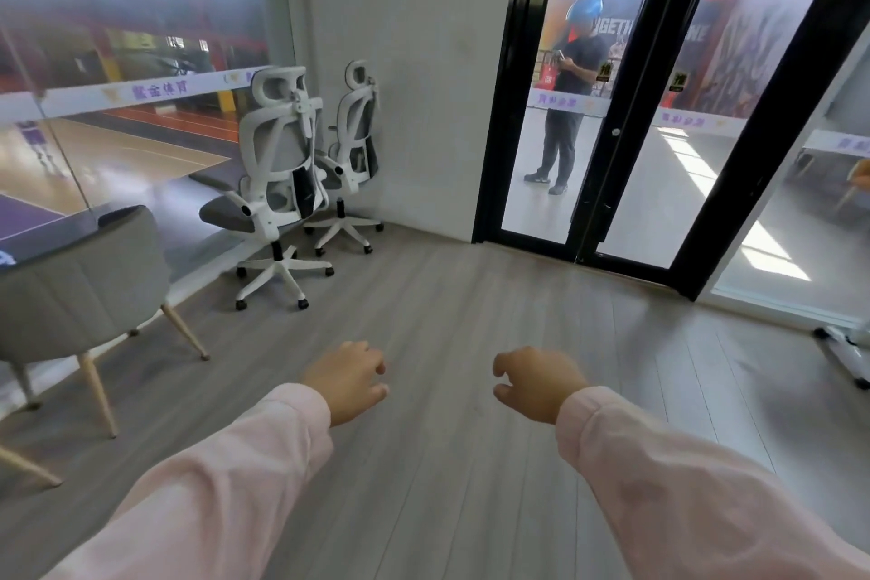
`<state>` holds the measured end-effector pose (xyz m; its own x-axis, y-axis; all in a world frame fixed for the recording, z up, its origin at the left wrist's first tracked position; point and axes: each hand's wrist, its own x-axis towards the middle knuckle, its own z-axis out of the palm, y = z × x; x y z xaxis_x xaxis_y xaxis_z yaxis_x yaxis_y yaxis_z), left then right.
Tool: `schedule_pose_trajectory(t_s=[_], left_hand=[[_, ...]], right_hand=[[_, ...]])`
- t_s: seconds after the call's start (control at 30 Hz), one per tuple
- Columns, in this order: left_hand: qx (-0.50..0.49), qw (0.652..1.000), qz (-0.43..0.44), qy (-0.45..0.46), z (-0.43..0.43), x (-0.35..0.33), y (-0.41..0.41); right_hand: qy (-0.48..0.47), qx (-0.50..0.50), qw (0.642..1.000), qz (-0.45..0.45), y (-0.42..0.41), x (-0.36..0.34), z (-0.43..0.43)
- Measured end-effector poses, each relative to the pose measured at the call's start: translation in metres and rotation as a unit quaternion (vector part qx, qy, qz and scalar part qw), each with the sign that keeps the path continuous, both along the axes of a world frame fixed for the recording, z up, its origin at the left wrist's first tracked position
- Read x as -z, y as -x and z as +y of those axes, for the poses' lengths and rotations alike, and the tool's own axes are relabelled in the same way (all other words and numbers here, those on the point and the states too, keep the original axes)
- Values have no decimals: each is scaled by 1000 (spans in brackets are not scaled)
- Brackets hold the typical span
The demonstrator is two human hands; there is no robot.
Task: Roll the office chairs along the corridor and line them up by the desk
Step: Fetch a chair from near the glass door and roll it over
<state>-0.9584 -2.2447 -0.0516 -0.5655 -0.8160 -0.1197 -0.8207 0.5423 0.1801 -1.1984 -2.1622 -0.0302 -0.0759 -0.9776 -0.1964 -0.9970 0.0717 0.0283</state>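
Two white-framed, grey-mesh office chairs are parked on grey plank flooring; left hand and right hand are held loosely curled, empty.

The nearer office chair and the farther office chair are framed in smooth white plastic with a slight gloss. Grey mesh is stretched over the backs, and the seats are padded in matt grey cloth. The armchair is covered in soft matt grey fabric and stood on pale wooden legs. The floor is laid in grey wood-look planks, mostly matt. The door frame is finished in glossy black. Sleeves are seen in pale pink cloth.
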Motion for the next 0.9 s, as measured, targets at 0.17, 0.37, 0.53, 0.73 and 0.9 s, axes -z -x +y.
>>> schedule_pose_trajectory(t_s=[0.17, 0.37, 0.53, 0.73, 0.9], left_hand=[[-4, 1000, 4, -8, -131, -7, 39], [8, 1000, 22, 15, -268, -31, 92], [9, 1000, 23, 8, -354, -33, 128], [-8, 1000, 21, 13, -457, -30, 167], [-43, 998, 21, 34, -557, -40, 207]], right_hand=[[4, 2, 1000, 8, 39, -12, -128], [23, 17, 1000, 9, 87, -33, -256], [16, 15, 1000, 6, 123, -34, -345], [18, -12, 1000, 8, 165, -28, -462], [28, -53, 998, 1, 205, -36, -574]])
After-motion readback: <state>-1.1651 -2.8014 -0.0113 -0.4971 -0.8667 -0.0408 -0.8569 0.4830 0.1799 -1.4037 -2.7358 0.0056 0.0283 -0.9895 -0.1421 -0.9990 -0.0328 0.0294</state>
